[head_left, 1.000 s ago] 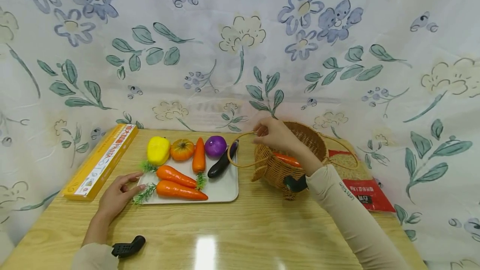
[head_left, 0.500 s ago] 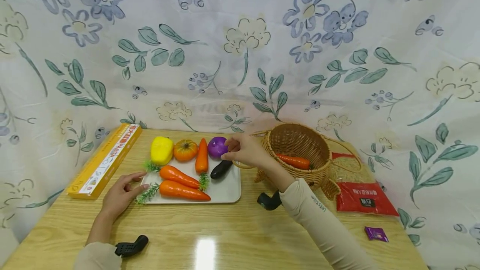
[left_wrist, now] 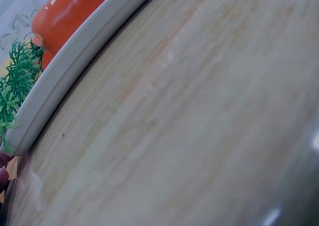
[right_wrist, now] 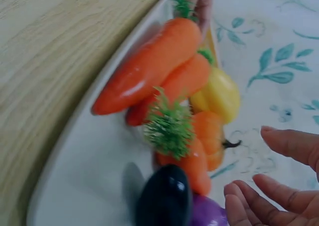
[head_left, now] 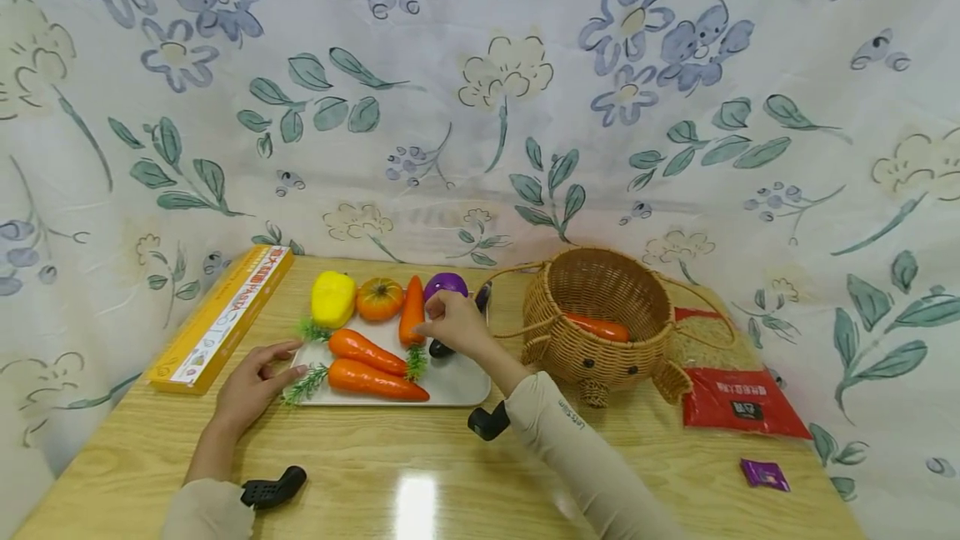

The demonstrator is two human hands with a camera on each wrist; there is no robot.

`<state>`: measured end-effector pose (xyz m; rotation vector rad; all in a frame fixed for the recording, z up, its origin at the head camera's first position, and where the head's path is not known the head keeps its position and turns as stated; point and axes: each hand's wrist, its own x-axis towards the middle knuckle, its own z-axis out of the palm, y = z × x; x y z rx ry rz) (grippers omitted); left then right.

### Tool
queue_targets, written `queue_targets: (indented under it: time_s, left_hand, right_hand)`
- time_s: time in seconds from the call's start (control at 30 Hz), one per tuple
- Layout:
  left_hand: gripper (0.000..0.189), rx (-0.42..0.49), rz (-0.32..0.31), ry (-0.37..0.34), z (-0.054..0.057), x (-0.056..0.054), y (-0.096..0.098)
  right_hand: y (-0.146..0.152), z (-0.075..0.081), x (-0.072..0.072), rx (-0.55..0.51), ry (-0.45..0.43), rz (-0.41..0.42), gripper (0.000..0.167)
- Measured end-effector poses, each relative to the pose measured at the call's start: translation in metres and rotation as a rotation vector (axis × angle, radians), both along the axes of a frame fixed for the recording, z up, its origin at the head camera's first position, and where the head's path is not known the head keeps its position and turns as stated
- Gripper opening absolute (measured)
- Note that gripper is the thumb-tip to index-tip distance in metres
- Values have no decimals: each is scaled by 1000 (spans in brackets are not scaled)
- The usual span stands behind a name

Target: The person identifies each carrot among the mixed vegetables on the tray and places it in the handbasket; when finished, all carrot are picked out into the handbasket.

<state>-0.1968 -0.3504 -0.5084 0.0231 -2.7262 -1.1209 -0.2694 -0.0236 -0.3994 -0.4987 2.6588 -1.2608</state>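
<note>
My right hand [head_left: 457,319] hovers over the right half of a white tray [head_left: 461,387], beside an orange carrot [head_left: 412,311] with a green top. In the right wrist view its thumb and fingers are apart, with nothing between them. Below it lies a dark eggplant [right_wrist: 164,198], partly covered in the head view. A purple onion-like ball [head_left: 444,282], a small pumpkin [head_left: 379,300] and a yellow bell pepper [head_left: 333,299] line the tray's back. Two more carrots [head_left: 378,380] lie in front. My left hand [head_left: 251,382] rests at the tray's left rim, thumb and forefinger extended.
Right of the tray stands a wicker basket [head_left: 592,361] with loop handles and a carrot [head_left: 598,328] inside. Beyond it lies a red bag [head_left: 742,402], with a small purple packet [head_left: 764,474] nearer. A yellow pasta box [head_left: 225,315] lies at left. A patterned cloth hangs behind.
My right hand has moved left from the basket's handle, past the eggplant, to beside the upright-lying carrot. The left hand stays at the tray's rim. The head view has shifted slightly.
</note>
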Motion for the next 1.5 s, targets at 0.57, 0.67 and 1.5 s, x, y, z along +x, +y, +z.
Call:
queue_targets:
  time_s: [0.57,0.67,1.5]
  left_hand:
    - [50,6,17,-29,1,-4,3]
    - [49,10,19,-30,1,-4,3]
    - [48,23,20,-48,1,0,-1]
  right_hand:
    - [-42,-42,-9,238,164,-184,33]
    - [-48,-43,-9,281,181,-216,37]
    - [-79,-53,-10,392,80,-387,54]
